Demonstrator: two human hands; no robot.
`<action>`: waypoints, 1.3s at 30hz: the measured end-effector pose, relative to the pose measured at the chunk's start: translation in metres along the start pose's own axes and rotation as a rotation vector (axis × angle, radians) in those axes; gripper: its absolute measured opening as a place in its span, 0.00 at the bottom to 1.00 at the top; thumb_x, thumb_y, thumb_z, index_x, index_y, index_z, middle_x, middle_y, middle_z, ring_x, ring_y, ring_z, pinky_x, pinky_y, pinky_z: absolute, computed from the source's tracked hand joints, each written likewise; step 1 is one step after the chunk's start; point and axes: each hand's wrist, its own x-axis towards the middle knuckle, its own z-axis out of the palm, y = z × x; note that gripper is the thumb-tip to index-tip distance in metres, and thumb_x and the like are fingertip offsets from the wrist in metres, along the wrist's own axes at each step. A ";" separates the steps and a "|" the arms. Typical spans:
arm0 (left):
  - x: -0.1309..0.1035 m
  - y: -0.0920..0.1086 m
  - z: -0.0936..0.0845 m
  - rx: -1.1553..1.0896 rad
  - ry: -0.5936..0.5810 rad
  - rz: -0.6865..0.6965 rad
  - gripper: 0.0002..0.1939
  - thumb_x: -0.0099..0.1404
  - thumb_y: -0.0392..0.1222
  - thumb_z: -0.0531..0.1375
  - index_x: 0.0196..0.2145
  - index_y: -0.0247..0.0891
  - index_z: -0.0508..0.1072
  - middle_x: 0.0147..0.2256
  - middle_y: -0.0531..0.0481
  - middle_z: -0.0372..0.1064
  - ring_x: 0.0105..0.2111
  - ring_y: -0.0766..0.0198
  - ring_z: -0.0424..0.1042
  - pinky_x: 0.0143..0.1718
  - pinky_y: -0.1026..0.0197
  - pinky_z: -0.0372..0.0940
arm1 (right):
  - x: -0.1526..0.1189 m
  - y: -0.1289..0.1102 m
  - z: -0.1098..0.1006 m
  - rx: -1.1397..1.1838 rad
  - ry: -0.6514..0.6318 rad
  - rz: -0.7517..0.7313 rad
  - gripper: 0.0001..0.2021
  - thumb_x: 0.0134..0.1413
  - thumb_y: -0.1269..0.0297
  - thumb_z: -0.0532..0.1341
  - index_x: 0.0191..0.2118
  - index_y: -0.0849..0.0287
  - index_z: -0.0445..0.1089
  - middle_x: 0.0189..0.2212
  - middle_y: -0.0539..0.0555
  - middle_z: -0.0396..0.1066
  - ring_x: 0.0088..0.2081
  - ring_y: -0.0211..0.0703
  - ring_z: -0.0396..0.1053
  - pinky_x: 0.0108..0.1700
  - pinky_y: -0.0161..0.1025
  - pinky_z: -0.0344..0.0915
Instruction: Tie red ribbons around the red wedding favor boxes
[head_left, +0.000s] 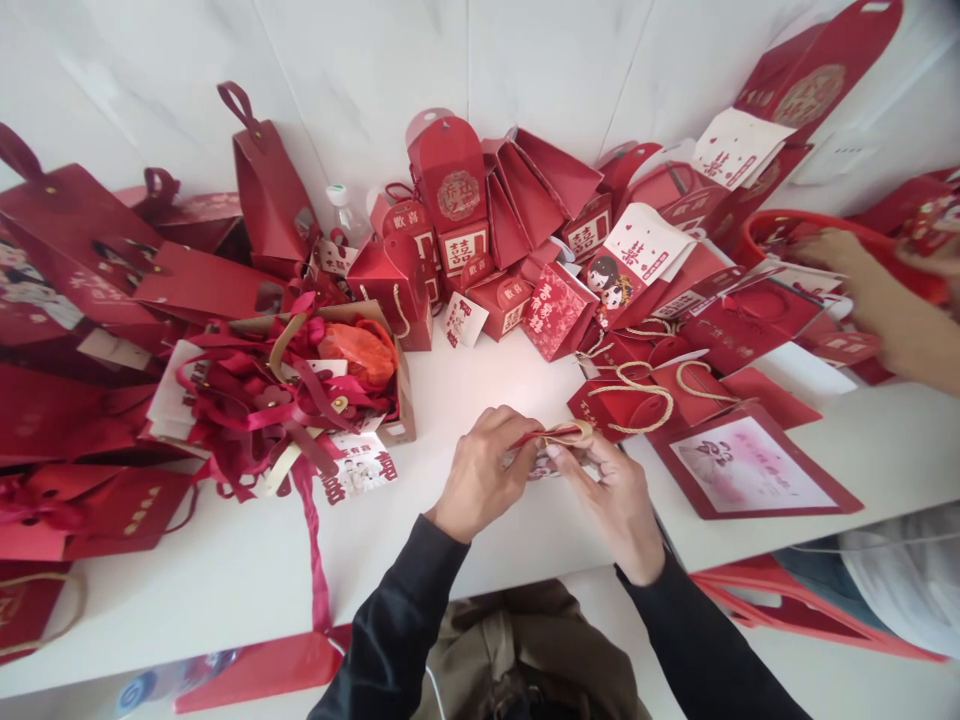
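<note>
My left hand (486,465) and my right hand (611,490) meet above the white table, near its front edge. Between them is a small folded red card piece (555,436) with a tan edge along its top and some print on its underside. Fingers of both hands pinch it, one hand at each end, and they cover much of it, so its full shape is hidden. Left of my hands stands a cardboard box (406,400) heaped with red ribbons (262,400). A printed card (361,468) lies against its front.
Red gift boxes (454,190) crowd along the white wall. Red bags (281,190) stand at the left. At the right lie a framed-looking card (754,465) and rope-handled boxes (645,395). Another person's arm (892,310) reaches by a red basket (757,225). A ribbon (316,560) hangs off the front edge.
</note>
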 end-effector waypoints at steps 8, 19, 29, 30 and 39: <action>0.001 -0.002 0.001 -0.009 0.012 0.013 0.07 0.72 0.35 0.59 0.42 0.38 0.78 0.37 0.48 0.72 0.40 0.59 0.71 0.42 0.58 0.65 | 0.000 -0.005 0.004 0.032 0.025 0.024 0.12 0.62 0.52 0.67 0.42 0.55 0.77 0.40 0.54 0.80 0.38 0.46 0.79 0.39 0.38 0.75; 0.002 0.000 -0.002 -0.018 -0.020 -0.001 0.09 0.73 0.35 0.58 0.41 0.39 0.79 0.37 0.47 0.73 0.40 0.58 0.71 0.42 0.57 0.65 | 0.000 -0.009 0.009 0.083 0.038 0.078 0.13 0.61 0.52 0.66 0.39 0.57 0.77 0.36 0.55 0.81 0.32 0.46 0.79 0.37 0.39 0.77; 0.003 0.004 -0.008 0.023 -0.075 -0.006 0.10 0.74 0.35 0.55 0.42 0.39 0.77 0.39 0.47 0.73 0.43 0.57 0.71 0.43 0.56 0.66 | -0.001 -0.016 0.009 0.049 0.056 0.071 0.12 0.59 0.52 0.66 0.35 0.55 0.76 0.31 0.53 0.80 0.31 0.48 0.79 0.36 0.41 0.78; 0.003 0.004 -0.008 0.024 -0.072 -0.008 0.10 0.74 0.35 0.55 0.42 0.39 0.77 0.39 0.47 0.73 0.43 0.57 0.70 0.43 0.56 0.66 | -0.001 -0.016 0.008 0.047 0.052 0.069 0.12 0.58 0.52 0.67 0.35 0.55 0.76 0.31 0.53 0.80 0.31 0.49 0.79 0.35 0.41 0.78; 0.001 0.004 -0.006 0.018 -0.068 0.013 0.10 0.74 0.34 0.54 0.41 0.39 0.76 0.38 0.47 0.73 0.41 0.59 0.70 0.43 0.57 0.65 | 0.000 -0.014 0.013 0.074 0.082 0.104 0.19 0.59 0.44 0.67 0.32 0.57 0.75 0.29 0.55 0.80 0.30 0.50 0.79 0.36 0.42 0.78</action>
